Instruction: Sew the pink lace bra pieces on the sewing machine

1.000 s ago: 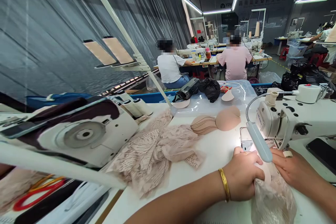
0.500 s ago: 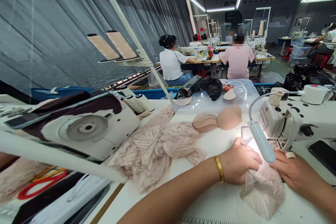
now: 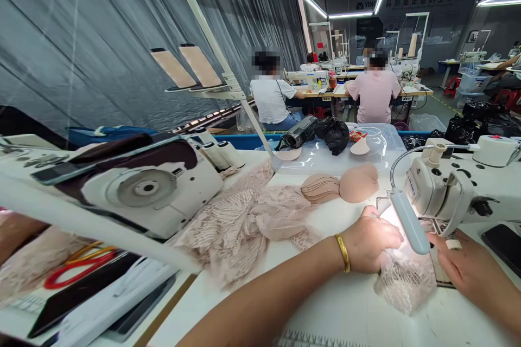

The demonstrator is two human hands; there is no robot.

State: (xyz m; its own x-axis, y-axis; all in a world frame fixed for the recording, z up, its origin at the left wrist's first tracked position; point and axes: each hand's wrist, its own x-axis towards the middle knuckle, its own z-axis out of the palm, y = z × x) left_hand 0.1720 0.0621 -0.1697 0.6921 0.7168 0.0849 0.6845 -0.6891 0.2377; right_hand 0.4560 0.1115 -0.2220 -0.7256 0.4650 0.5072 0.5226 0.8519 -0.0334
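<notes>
My left hand (image 3: 372, 241), with a gold bangle at the wrist, is closed on a pale pink lace piece (image 3: 407, 284). The piece lies under the lit lamp (image 3: 410, 222), its loose end spread toward me on the white table. To the right, my right hand (image 3: 468, 263) rests by the needle area of the sewing machine (image 3: 429, 179), fingers stretched out, apart from most of the lace. The lamp hides part of the cloth, and the exact contact of the right fingertips is unclear.
Crumpled lace fabric (image 3: 248, 222) and beige cup pads (image 3: 358, 183) lie left of my hands. A second sewing machine (image 3: 146, 187) stands further left, below thread cones (image 3: 201, 65). Behind is a clear plastic lid (image 3: 325, 161). A dark phone (image 3: 502, 246) lies at right. Two people sit ahead.
The view has turned a little left. My right hand has drawn away from the lace to the right, baring the plate between them. The lace end has shifted up toward the machine.
</notes>
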